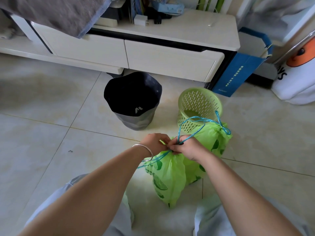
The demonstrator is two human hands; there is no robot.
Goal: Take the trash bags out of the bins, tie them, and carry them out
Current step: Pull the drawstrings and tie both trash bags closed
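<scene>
At the far left a grey towel (59, 12) hangs over the edge of a low white cabinet (129, 48) whose two drawers face the tiled floor (42, 103). In front of the cabinet a black bin (134, 99) stands upright on the floor with nothing visible inside it. Below it, the left hand (156, 142), a silver bangle (144, 151) on its wrist, has its grip curled and pinching the blue drawstring (159, 158) at the gathered neck of the near green trash bag (167, 176), which stands on the floor between the person's knees. Just to the right, touching it fingertip to fingertip, the right hand (185, 146) also has its grip closed on that neck, with blue cord looped up around its fingers. Those loops run up and right to a second green trash bag (215, 137), its mouth drawn closed, sitting on the floor just behind the first and partly hidden by the right hand. Behind that bag stands a green slotted basket (199, 106), upright with no liner in it. Farther right a blue paper bag (238, 72) leans against the cabinet's end, and a white bag (296, 82) sits at the frame's edge.
</scene>
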